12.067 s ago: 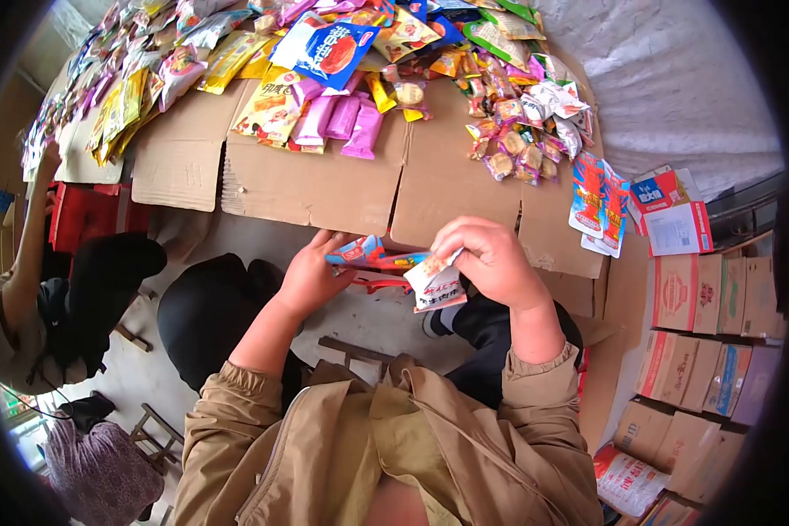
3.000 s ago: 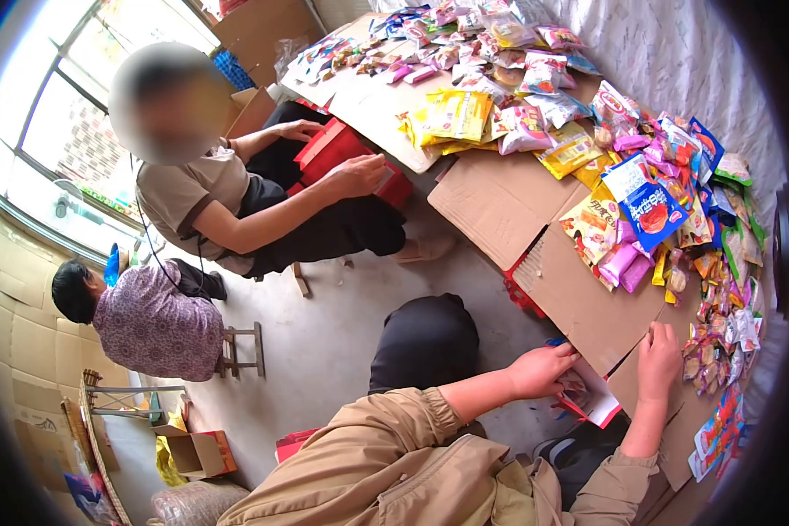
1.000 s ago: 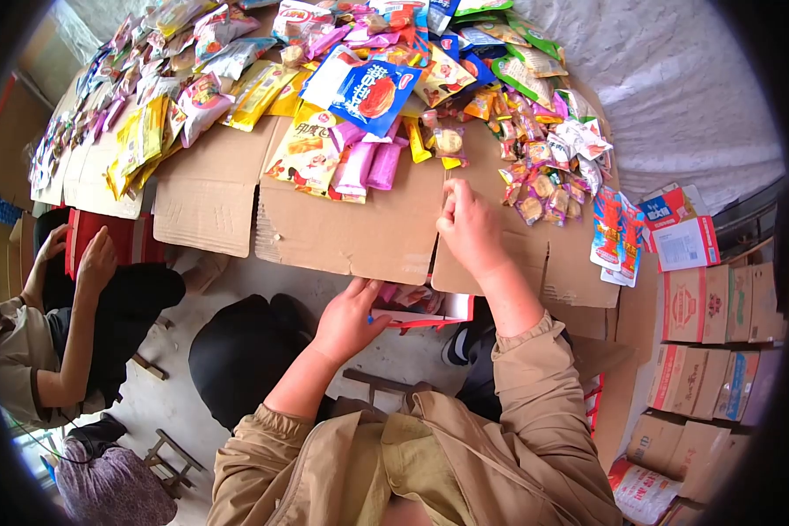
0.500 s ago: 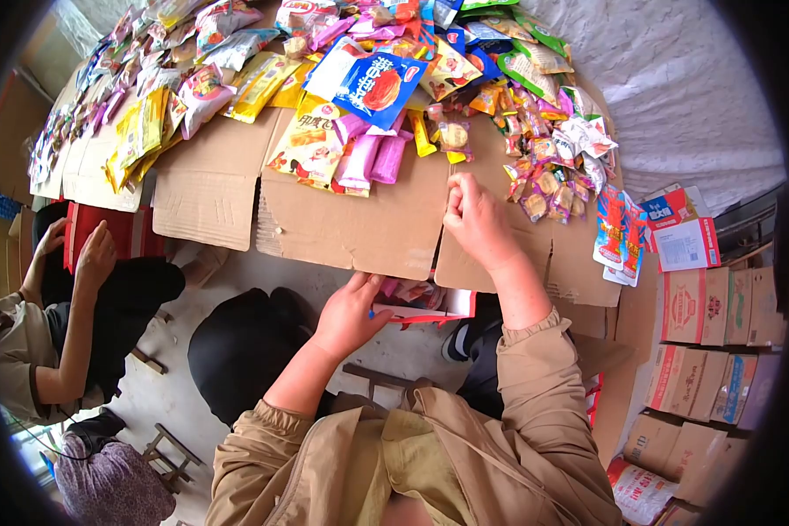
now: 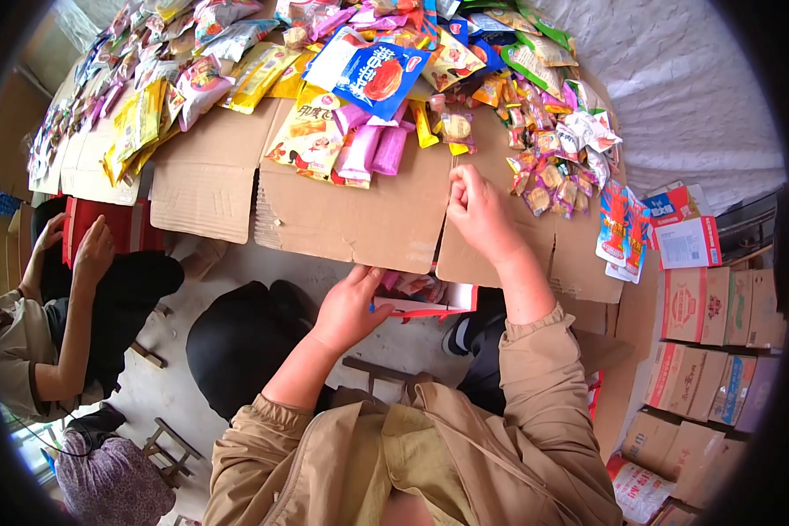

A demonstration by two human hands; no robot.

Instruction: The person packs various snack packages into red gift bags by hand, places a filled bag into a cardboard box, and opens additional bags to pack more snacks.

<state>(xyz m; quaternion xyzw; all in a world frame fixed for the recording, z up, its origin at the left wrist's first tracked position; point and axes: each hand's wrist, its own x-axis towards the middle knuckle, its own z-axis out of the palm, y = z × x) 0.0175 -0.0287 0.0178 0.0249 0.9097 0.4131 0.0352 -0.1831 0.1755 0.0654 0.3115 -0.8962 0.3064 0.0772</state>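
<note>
My left hand (image 5: 352, 307) is at the left end of a red and white box (image 5: 460, 299), fingers curled over its side under the cardboard edge. Packets show inside the box, partly hidden by the cardboard. A small blue thing shows by my left thumb. My right hand (image 5: 478, 210) rests closed above the cardboard sheet (image 5: 351, 215); what its fingers hold, if anything, cannot be made out. Beyond it lie small round wrapped snacks (image 5: 539, 198), pink packets (image 5: 390, 151), a yellow-white packet (image 5: 311, 131) and a large blue packet (image 5: 381, 74).
At the left a co-worker's hands (image 5: 94, 254) are at a red box (image 5: 136, 230); another person in a patterned top (image 5: 114, 482) sits behind. Red-blue packets (image 5: 622, 230) lie at the table's right edge. Stacked cartons (image 5: 684, 377) stand at the right. A wooden stool (image 5: 171, 451) is lower left.
Since twelve seconds ago, the white packet and red-blue piece have left my hands, and my left hand is at the box. In the last second, my hands have barely moved.
</note>
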